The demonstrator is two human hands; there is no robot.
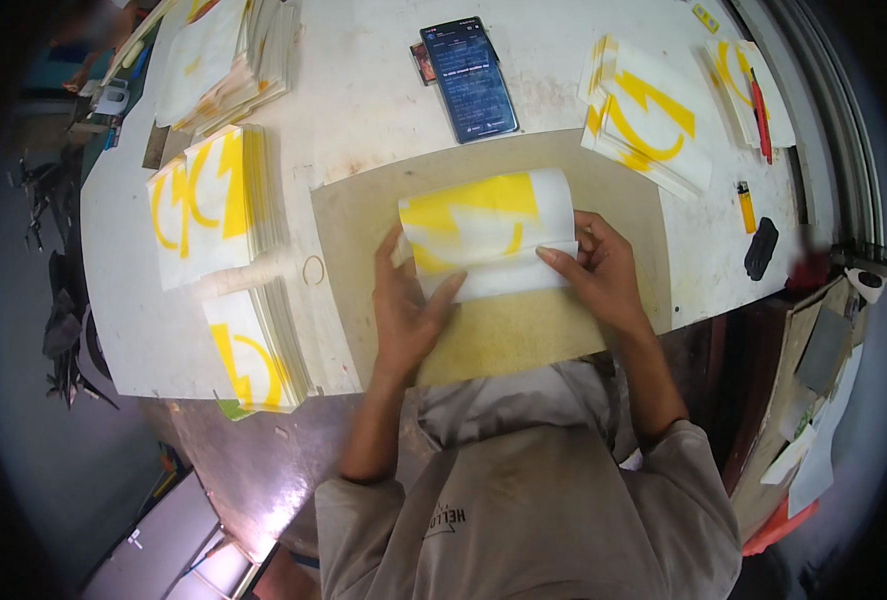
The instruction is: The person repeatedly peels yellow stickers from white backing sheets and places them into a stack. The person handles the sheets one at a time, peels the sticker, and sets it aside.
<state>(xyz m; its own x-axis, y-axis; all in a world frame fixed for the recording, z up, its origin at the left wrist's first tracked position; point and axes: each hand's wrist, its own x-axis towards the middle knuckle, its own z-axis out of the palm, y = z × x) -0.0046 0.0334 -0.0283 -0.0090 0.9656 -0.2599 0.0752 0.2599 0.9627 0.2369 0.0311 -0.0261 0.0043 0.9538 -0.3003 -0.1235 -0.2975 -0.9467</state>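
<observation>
A white sheet with yellow print [493, 215], paper or thin plastic, is held over a brownish mat [503, 335] on the table. Its upper part curls over toward me, with a folded edge across the front. My left hand [403, 315] grips its left end, thumb on top and fingers mostly hidden behind. At the right end, my right hand [608, 275] pinches the folded edge, thumb above and fingers bent round behind. Beyond the mat lies a dark phone [473, 95] with its screen lit.
Stacks of similar printed sheets [193, 205] line the table's left side, one stack [248, 350] at its front edge. Another printed stack [643, 125] lies right of the mat. Further right are a red pen-like tool [760, 115], a yellow lighter [746, 208] and a black object [760, 250].
</observation>
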